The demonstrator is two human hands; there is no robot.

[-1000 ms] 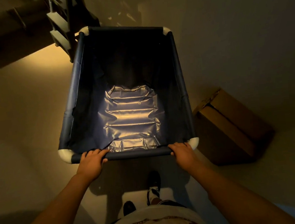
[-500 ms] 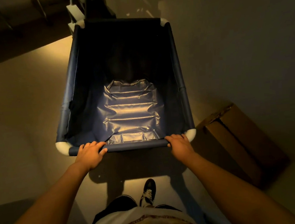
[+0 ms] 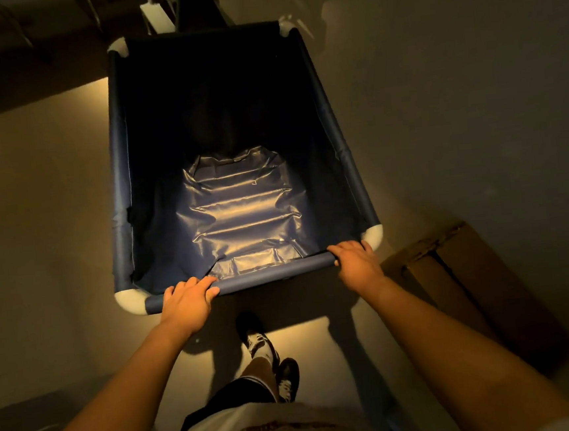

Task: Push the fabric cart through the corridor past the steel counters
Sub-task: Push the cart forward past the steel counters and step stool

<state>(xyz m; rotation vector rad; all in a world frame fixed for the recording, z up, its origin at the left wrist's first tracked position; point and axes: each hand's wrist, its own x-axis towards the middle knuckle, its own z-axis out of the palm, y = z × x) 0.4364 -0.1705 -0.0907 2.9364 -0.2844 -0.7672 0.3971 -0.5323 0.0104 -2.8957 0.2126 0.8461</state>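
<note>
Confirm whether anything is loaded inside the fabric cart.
No: the fabric cart shows only its bare, wrinkled blue liner down to the bottom.

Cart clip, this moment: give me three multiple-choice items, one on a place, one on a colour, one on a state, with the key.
1. Where is the cardboard box?
A. inside the cart
B. on the floor right of the cart
C. on the floor left of the cart

2. What colour is the cart fabric?
A. dark blue
B. red
C. white

3. What are the hands doing?
A. both grip the near bar
B. only one grips
C. both hang free

Key: B, the box sits on the floor by the cart's near right corner; A, the lit lining is dark blue; A, the left hand and right hand both wrap the near bar.
</note>
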